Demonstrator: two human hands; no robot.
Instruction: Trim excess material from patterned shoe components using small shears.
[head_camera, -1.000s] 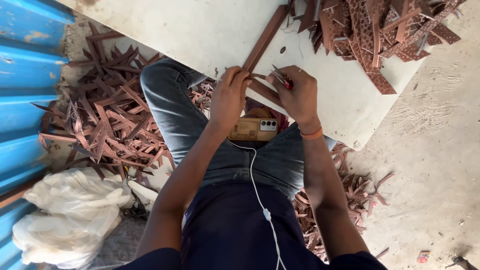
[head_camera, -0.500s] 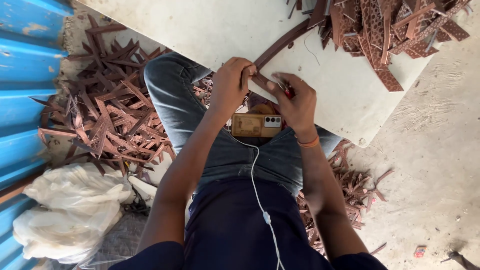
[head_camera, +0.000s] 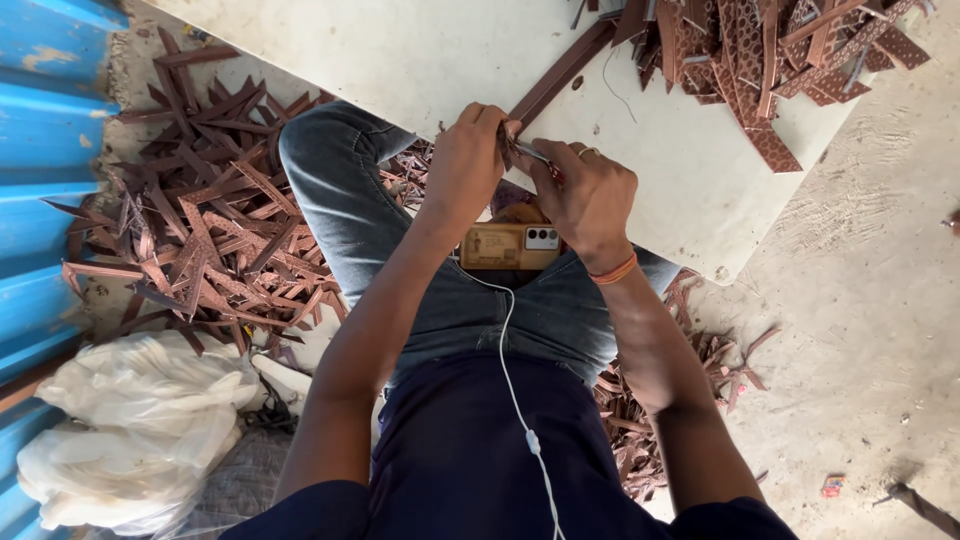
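My left hand (head_camera: 468, 160) grips the near end of a long brown strip (head_camera: 560, 72) that lies diagonally on a white board (head_camera: 420, 50). Close beside it, my right hand (head_camera: 588, 195) is closed around a small metal tool (head_camera: 530, 152) whose tip meets the strip's end. Both hands work at the board's near edge, above my lap. A phone (head_camera: 508, 246) with a white earphone cable (head_camera: 515, 390) rests on my jeans just below the hands.
A pile of brown patterned strips (head_camera: 760, 50) sits on the board at upper right. Many cut brown scraps (head_camera: 200, 230) cover the floor at left, more by my right leg (head_camera: 690, 360). White plastic bags (head_camera: 130, 420) lie lower left beside a blue corrugated wall (head_camera: 45, 150).
The hands have drawn closer together at the strip's end, and the strip now lies flatter along the board. The view has shifted slightly.
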